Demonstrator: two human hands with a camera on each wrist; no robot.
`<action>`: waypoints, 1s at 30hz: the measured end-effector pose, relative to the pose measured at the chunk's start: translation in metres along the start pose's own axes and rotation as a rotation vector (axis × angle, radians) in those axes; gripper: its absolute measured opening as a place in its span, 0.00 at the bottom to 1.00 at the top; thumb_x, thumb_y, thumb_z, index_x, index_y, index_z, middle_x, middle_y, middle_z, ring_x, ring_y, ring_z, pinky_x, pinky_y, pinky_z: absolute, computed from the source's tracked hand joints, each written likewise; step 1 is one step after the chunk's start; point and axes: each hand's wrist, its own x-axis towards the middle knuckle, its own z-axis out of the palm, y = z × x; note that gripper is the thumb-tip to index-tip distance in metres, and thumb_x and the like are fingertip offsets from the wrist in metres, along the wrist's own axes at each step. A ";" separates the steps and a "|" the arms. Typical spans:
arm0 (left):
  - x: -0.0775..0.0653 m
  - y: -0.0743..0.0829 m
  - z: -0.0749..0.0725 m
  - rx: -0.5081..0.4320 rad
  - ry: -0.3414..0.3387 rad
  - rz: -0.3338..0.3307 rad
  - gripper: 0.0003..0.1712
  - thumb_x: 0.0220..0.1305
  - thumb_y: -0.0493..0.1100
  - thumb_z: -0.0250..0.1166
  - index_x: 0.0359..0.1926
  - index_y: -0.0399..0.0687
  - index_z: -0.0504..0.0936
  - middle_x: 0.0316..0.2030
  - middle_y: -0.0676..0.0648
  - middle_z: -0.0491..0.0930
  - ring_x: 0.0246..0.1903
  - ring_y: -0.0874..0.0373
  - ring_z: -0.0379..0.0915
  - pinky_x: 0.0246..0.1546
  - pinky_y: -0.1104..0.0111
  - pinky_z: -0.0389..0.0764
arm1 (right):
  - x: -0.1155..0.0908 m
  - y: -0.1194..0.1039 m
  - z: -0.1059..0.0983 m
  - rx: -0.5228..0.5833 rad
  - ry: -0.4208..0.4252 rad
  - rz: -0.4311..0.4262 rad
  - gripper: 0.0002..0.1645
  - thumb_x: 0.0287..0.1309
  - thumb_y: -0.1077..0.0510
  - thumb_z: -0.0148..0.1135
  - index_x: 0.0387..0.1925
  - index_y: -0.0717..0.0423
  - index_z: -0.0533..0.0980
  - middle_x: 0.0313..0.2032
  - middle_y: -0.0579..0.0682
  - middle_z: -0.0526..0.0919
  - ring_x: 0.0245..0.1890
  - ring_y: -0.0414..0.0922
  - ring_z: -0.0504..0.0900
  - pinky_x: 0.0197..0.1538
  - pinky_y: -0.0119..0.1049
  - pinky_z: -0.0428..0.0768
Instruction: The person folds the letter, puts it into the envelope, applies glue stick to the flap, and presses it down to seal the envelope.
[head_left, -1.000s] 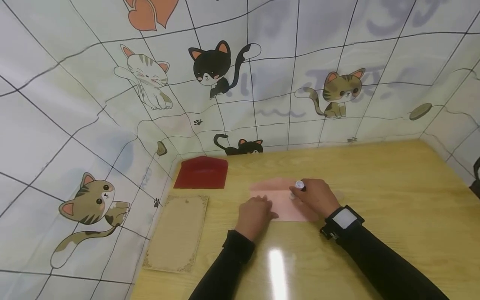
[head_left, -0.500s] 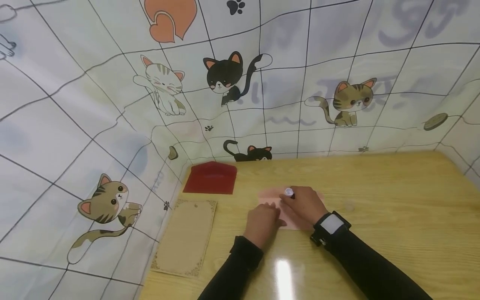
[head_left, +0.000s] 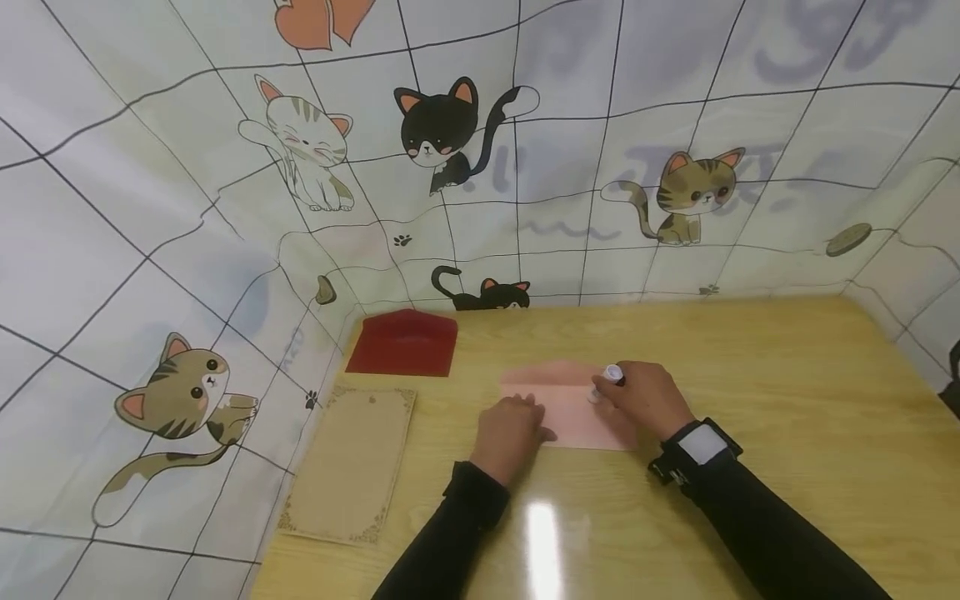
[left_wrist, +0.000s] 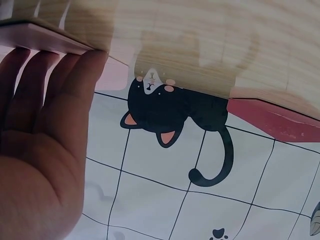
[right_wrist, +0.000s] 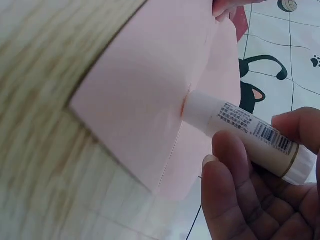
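A pink envelope (head_left: 570, 425) lies on the table with its flap unfolded toward the wall. My left hand (head_left: 512, 437) rests on its left part; in the left wrist view the extended fingers (left_wrist: 70, 85) reach onto the paper. With my right hand (head_left: 647, 402) I grip a white glue stick (right_wrist: 250, 132), its label and barcode showing. Tilted, the stick has its tip right at the crease between flap and body, toward the envelope's right side. Its tip is partly hidden by my fingers in the head view.
Back left on the wooden table (head_left: 750, 467) lies a red envelope (head_left: 401, 346). In front of it is a tan sheet (head_left: 348, 467) with ornamented corners. A cat-printed cloth (head_left: 570, 167) stands behind and along the left edge. Something black (head_left: 954, 375) shows at the right margin.
My right hand slid the glue stick left along the envelope, then back right past where it was a second ago. The left hand stayed on the paper. The head view shifted slightly.
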 end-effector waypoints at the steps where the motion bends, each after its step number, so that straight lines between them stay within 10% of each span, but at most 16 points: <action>1: 0.001 0.000 -0.001 0.001 0.001 0.002 0.23 0.65 0.70 0.79 0.36 0.59 0.90 0.34 0.55 0.87 0.31 0.59 0.84 0.23 0.64 0.81 | 0.001 -0.001 0.001 0.004 0.006 -0.004 0.22 0.80 0.48 0.67 0.30 0.59 0.82 0.23 0.49 0.81 0.24 0.45 0.76 0.32 0.38 0.70; 13: 0.000 0.004 0.001 0.013 0.020 0.002 0.22 0.65 0.70 0.79 0.36 0.60 0.91 0.33 0.56 0.86 0.30 0.59 0.83 0.21 0.65 0.79 | 0.021 -0.038 0.036 0.026 -0.017 -0.144 0.20 0.80 0.48 0.69 0.30 0.53 0.80 0.23 0.47 0.75 0.25 0.44 0.74 0.35 0.38 0.70; 21: -0.001 0.005 -0.003 0.038 0.017 -0.027 0.24 0.64 0.71 0.80 0.33 0.59 0.88 0.30 0.54 0.88 0.29 0.59 0.84 0.21 0.64 0.80 | 0.005 -0.026 0.021 -0.006 0.002 -0.085 0.20 0.80 0.48 0.69 0.31 0.56 0.82 0.24 0.49 0.81 0.25 0.44 0.76 0.33 0.39 0.72; 26: -0.002 0.004 -0.006 0.001 0.009 -0.026 0.23 0.64 0.68 0.81 0.34 0.56 0.88 0.30 0.53 0.87 0.30 0.58 0.84 0.21 0.64 0.80 | -0.012 -0.006 0.006 0.004 0.061 -0.049 0.18 0.78 0.48 0.70 0.41 0.61 0.86 0.31 0.52 0.91 0.29 0.44 0.84 0.35 0.41 0.80; 30: -0.007 0.008 -0.003 -0.028 0.010 -0.020 0.23 0.64 0.65 0.82 0.33 0.56 0.84 0.34 0.55 0.86 0.33 0.57 0.83 0.23 0.65 0.79 | -0.031 0.009 -0.003 0.227 0.042 0.009 0.24 0.81 0.47 0.68 0.62 0.63 0.84 0.44 0.57 0.95 0.38 0.44 0.90 0.40 0.41 0.87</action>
